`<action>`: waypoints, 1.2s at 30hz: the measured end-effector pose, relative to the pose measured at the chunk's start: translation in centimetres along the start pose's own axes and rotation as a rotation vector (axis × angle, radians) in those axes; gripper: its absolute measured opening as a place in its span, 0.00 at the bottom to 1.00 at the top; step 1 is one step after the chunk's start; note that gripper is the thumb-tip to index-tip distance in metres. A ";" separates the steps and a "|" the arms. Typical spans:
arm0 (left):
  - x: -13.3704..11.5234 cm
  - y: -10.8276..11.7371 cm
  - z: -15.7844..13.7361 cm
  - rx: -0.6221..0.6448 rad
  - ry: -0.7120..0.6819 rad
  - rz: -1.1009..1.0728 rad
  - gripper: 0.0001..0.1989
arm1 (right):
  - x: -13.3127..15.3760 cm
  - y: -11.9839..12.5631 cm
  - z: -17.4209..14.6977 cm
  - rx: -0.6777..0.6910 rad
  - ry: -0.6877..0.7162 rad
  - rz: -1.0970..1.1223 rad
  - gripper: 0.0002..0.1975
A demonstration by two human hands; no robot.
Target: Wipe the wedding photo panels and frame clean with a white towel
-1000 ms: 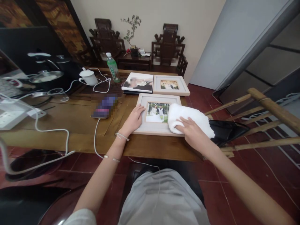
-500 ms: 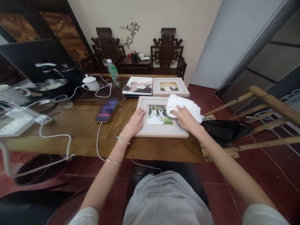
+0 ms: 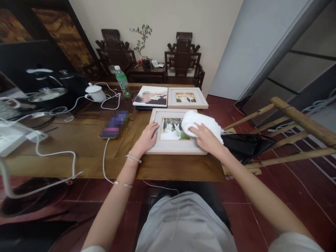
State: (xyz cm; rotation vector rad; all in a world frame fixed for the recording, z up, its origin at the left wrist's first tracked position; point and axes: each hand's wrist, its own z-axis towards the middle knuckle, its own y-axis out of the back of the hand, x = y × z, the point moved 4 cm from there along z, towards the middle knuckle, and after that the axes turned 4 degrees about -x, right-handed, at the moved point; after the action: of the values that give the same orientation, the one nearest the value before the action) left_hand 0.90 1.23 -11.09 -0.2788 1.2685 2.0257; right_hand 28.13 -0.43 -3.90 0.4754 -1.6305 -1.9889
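Observation:
A picture frame [image 3: 175, 146] with a pale mat and a light wood border lies flat near the table's front edge. It holds a photo [image 3: 172, 130] of two people outdoors. My left hand [image 3: 147, 137] grips its left side, fingers bent over the border. My right hand [image 3: 208, 140] is closed on a folded white cloth [image 3: 203, 123] and presses it against the frame's right part. The cloth covers the upper right corner and the photo's right edge.
Behind lie a second frame [image 3: 202, 101] and a photo panel [image 3: 151, 96] on a dark item. A phone [image 3: 114, 125] with a charging cable, a green bottle [image 3: 123, 82], a lidded cup [image 3: 96, 92] and a power strip [image 3: 13, 138] stand leftward. A wooden chair [image 3: 301, 120] is at right.
The white cloth in my right hand has slid slightly toward me over the frame. My left hand keeps its place on the left border. The whole view has shifted a little.

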 end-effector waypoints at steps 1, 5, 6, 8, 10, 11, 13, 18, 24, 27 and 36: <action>0.0 0.0 0.0 0.006 -0.003 0.001 0.21 | -0.8 -0.1 1.5 -0.012 -0.031 -0.020 0.34; 0.1 0.1 0.0 0.008 -0.002 -0.008 0.20 | -2.7 -0.8 6.2 -0.029 -0.077 -0.125 0.35; 0.2 0.1 0.0 0.002 0.000 -0.012 0.20 | -2.7 -1.1 6.6 -0.020 -0.068 -0.146 0.35; 0.3 0.1 0.0 -0.007 0.000 -0.015 0.20 | -2.2 -1.7 6.4 0.005 -0.032 -0.167 0.34; 0.3 0.0 0.0 -0.010 -0.002 -0.016 0.21 | -1.1 -1.9 4.8 0.036 0.016 -0.165 0.33; 0.4 0.0 0.0 -0.012 -0.002 -0.017 0.21 | -0.4 -1.8 3.7 0.056 0.038 -0.158 0.32; 0.4 -0.1 0.0 -0.017 -0.002 -0.014 0.22 | 1.4 -1.2 0.9 0.103 0.074 -0.126 0.33; 0.3 -0.3 0.0 -0.017 0.005 0.029 0.22 | 6.2 1.3 -5.0 0.193 0.179 0.005 0.36; 0.3 -0.1 0.1 0.011 -0.015 0.045 0.21 | 6.4 -0.1 -2.4 0.212 0.157 0.052 0.37; 0.4 0.1 0.0 0.022 -0.026 0.032 0.21 | 3.7 -1.5 1.7 0.156 0.076 0.025 0.38; 0.3 0.1 -0.1 -0.001 -0.011 0.023 0.21 | -1.1 -3.0 8.9 0.027 -0.049 -0.161 0.31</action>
State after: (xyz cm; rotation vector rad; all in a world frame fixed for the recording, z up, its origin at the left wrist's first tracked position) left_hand 0.58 1.29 -11.21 -0.2541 1.2689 2.0450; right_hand 23.40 7.68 -5.03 0.5881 -1.6981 -2.1123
